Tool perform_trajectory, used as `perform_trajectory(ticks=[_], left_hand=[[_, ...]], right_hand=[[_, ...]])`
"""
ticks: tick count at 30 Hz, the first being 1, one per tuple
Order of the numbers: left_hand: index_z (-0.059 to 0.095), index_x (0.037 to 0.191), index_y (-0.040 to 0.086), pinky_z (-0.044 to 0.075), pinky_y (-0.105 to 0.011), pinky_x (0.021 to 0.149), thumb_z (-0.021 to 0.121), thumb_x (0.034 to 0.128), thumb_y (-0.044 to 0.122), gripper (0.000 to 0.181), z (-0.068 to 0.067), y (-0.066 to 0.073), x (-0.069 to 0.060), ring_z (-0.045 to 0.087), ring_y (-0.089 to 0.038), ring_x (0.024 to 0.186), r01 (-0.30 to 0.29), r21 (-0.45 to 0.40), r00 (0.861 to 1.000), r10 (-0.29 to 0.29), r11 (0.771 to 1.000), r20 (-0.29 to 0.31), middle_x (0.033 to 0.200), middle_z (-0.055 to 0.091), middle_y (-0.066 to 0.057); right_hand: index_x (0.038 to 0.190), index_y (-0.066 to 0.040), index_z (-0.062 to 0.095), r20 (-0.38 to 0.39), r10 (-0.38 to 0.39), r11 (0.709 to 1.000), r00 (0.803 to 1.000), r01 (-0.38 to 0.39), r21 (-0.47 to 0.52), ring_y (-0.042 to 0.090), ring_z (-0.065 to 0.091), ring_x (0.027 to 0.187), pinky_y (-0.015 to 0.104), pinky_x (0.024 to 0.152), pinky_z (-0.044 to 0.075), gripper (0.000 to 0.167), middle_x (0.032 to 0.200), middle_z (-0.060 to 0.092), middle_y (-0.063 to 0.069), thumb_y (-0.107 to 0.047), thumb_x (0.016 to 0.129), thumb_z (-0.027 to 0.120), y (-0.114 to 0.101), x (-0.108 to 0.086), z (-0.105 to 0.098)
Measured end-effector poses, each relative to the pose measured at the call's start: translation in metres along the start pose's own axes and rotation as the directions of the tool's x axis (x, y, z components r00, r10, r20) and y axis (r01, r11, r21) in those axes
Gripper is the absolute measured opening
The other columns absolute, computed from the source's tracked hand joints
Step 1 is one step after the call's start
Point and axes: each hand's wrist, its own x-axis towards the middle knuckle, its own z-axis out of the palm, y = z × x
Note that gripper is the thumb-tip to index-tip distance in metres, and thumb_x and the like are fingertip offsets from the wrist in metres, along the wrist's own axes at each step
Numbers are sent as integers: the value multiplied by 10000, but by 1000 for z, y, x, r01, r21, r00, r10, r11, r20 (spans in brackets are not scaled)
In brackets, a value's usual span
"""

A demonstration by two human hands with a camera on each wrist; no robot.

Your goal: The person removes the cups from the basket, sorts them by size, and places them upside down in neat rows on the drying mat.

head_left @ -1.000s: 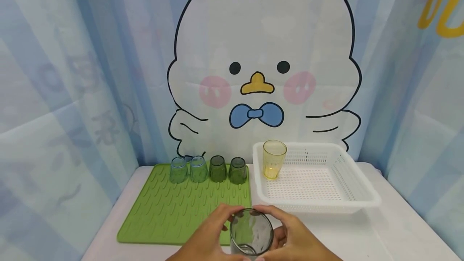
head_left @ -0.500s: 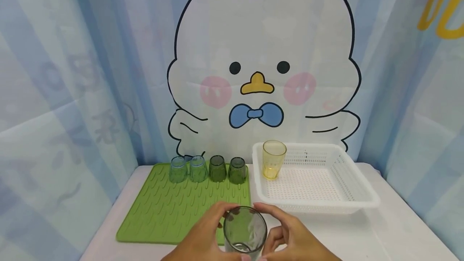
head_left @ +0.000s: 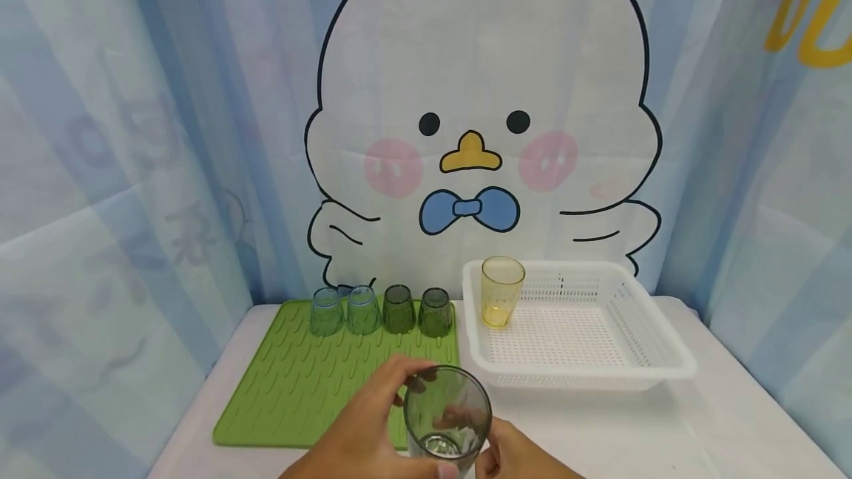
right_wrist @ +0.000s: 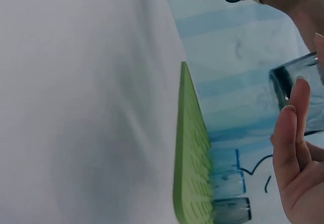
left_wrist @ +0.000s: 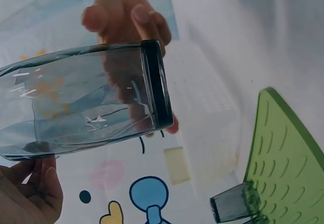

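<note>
A tall grey-tinted drinking glass (head_left: pixel 435 412) is held at the front of the table, its mouth tilted up towards the head camera. My left hand (head_left: pixel 362 431) grips it near the rim, with the thumb at the near side and fingers at the far side. Beside its lower part is my right hand (head_left: pixel 522 453), whose fingers show through the glass. The left wrist view has the right hand (left_wrist: pixel 124 19) behind the glass by the thick base, thumb standing off. Fairly straight right fingers (right_wrist: pixel 296 127) overlap the base in the right wrist view; whether they touch it I cannot tell.
On the green drying mat (head_left: pixel 319 390), a back row holds two bluish glasses (head_left: pixel 362 313) and two dark glasses (head_left: pixel 399 310), upside down. A white plastic basket (head_left: pixel 655 373) stands to the right, with an upright yellow glass (head_left: pixel 502 290) inside. A printed curtain (head_left: pixel 479 43) hangs behind.
The right hand has left the rim and moved lower, to the far lower side of the glass. The left hand has shifted slightly left and up with the glass.
</note>
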Motion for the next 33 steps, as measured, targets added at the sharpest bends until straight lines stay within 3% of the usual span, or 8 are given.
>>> perform_trajectory(ticks=[2, 5, 8, 11, 14, 20, 27, 33], left_hand=[[445, 1391, 401, 482, -336, 889, 884, 739, 442, 787, 0, 1, 0, 522, -110, 1091, 0, 6, 1000, 1, 1000, -5, 1229, 522, 98], [446, 1388, 402, 487, -331, 885, 888, 733, 447, 791, 1, 1, 0, 515, -108, 1096, -3, 13, 1000, 4, 1000, -18, 1239, 517, 102], [451, 1392, 384, 487, -304, 879, 897, 722, 442, 807, 2, -1, -1, 518, -96, 1089, -40, 20, 998, 40, 999, -40, 1247, 522, 101], [452, 1408, 337, 476, -278, 866, 904, 724, 415, 823, 3, -3, -1, 523, -89, 1083, -106, 27, 993, 108, 994, -56, 1267, 526, 74], [446, 1420, 326, 463, -278, 863, 908, 727, 381, 834, 1, -6, -2, 527, -89, 1087, -121, 5, 991, 121, 993, -64, 1295, 526, 63], [424, 1446, 343, 455, -292, 849, 887, 764, 310, 824, -6, -10, -6, 532, -112, 1110, -50, -69, 997, 47, 996, -56, 1317, 516, 46], [406, 1479, 264, 455, -304, 828, 852, 811, 361, 809, -9, -17, -9, 536, -157, 1138, 55, -70, 998, -58, 996, -36, 1341, 514, 16], [425, 1480, 205, 456, -283, 811, 811, 831, 456, 796, -9, -30, -10, 523, -149, 1099, 76, -20, 997, -77, 997, -31, 1320, 517, 20]], right_hand=[[1498, 57, 314, 24, -26, 998, 999, 25, 53, 73, 684, 782, 240, 696, 574, 653, 961, 711, 20, -88, 956, 648, 9, 5, 1], [1474, 154, 239, 23, -58, 989, 998, 54, 137, 197, 688, 1073, 337, 915, 563, 669, 1239, 656, 141, -104, 982, 612, 20, 13, 4], [1470, 161, 172, -33, -68, 987, 997, 72, 145, 222, 642, 1153, 363, 966, 539, 739, 1304, 586, 128, -172, 980, 614, 26, 20, 5], [1499, 101, 202, -59, -69, 990, 996, 76, 122, 238, 632, 1167, 360, 969, 533, 725, 1313, 580, 130, -189, 977, 614, 26, 21, 4], [1478, 56, 344, -31, -85, 988, 996, 88, 125, 278, 644, 1173, 381, 969, 540, 579, 1321, 605, 176, -146, 997, 594, 23, 19, 1], [1483, 24, 385, 13, -234, 966, 972, 231, 113, 198, 642, 1181, 320, 972, 535, 543, 1338, 613, 91, 11, 977, 583, 21, 7, -15], [1462, -145, 466, -127, -267, 961, 955, 274, 39, 99, 660, 913, 278, 754, 590, 523, 1217, 645, 71, -72, 976, 644, 11, -11, -32], [1439, -184, 471, -184, -386, 922, 904, 387, -36, 80, 634, 851, 273, 687, 585, 518, 1199, 637, 41, -6, 973, 611, 0, -15, -39]])
